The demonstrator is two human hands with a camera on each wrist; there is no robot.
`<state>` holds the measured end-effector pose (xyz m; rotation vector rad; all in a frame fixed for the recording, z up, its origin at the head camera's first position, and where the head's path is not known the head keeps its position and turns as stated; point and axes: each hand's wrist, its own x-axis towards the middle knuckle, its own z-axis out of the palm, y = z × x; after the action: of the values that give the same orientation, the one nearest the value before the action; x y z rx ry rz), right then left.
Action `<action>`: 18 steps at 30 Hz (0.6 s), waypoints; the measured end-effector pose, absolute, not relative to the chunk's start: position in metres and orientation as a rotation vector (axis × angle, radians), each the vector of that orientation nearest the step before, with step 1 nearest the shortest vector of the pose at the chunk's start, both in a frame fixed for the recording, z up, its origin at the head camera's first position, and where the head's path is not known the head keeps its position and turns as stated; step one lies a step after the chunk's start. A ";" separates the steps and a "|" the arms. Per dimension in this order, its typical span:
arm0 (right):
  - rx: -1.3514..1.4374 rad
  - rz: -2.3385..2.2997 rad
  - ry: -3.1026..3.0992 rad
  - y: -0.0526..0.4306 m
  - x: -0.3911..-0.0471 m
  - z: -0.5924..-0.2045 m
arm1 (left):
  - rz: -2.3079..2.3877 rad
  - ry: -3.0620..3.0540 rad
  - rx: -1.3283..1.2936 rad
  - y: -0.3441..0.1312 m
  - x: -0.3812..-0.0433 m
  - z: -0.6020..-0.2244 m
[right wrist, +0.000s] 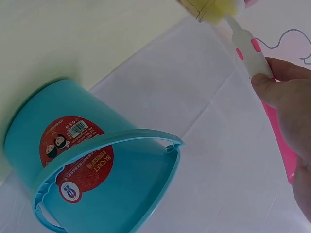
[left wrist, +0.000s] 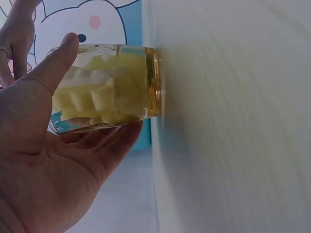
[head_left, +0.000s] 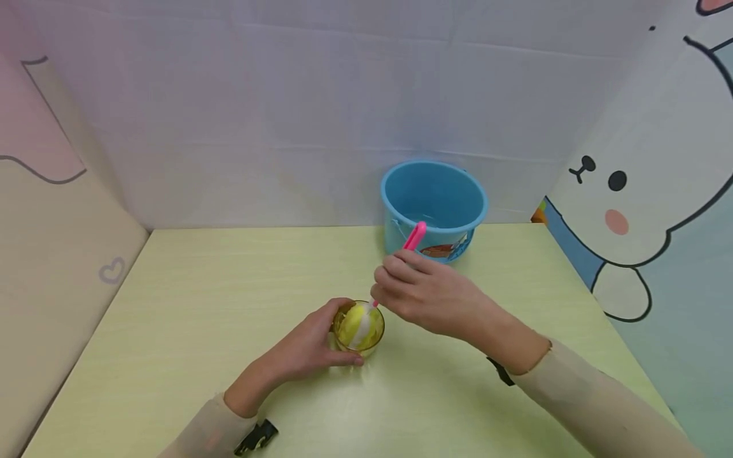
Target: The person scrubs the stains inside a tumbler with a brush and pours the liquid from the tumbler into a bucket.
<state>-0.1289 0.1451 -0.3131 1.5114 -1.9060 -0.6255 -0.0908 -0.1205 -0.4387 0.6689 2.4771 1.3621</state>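
The left hand (head_left: 312,340) is clamped on a glass (left wrist: 151,82), its thumb bent along the near side and its fingers along the far side. The glass is smooth, see-through and amber-tinted, with a round rim and a thick base that meets the tabletop, a little right of the middle and on the near half of the table (head_left: 229,273). Inside it sits a sponge (head_left: 357,327), rounded on top, yellow with a white stripe, and cut into soft blocky ridges that show through the wall of the glass. The right hand (head_left: 426,289) grips the brush handle (right wrist: 250,51), fingers closed round the hard plastic, white towards the sponge and bright pink towards the other end. The handle leans out of the glass towards the far right, its rounded pink tip poking above the fist

Farther off, to the right of the glass, a round blue plastic bucket (head_left: 435,191) stands on the table, wider at the top, with a curved carrying handle (right wrist: 112,138) and a glossy red sticker (right wrist: 99,170). The tabletop is pale yellow with a faint grain. Behind it hangs a creased, whitish sheet (head_left: 275,127); at the right, a panel (head_left: 647,210) bears a cartoon animal in thick dark outlines
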 end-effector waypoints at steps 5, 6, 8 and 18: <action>1.518 -0.639 -1.913 0.147 -0.131 -0.308 | 1.356 2.480 0.662 -0.121 -0.090 -0.438; 1.518 -0.641 -1.913 0.148 -0.131 -0.307 | 1.357 2.480 0.661 -0.121 -0.090 -0.438; 1.520 -0.642 -1.917 0.149 -0.131 -0.304 | 1.355 2.477 0.657 -0.121 -0.090 -0.437; 1.555 -0.629 -1.920 0.154 -0.133 -0.292 | 1.347 2.484 0.650 -0.122 -0.090 -0.437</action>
<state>-0.1330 0.1542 -0.2922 1.5545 -1.9203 -0.6290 -0.0905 -0.1218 -0.4367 0.6504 2.4842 1.3471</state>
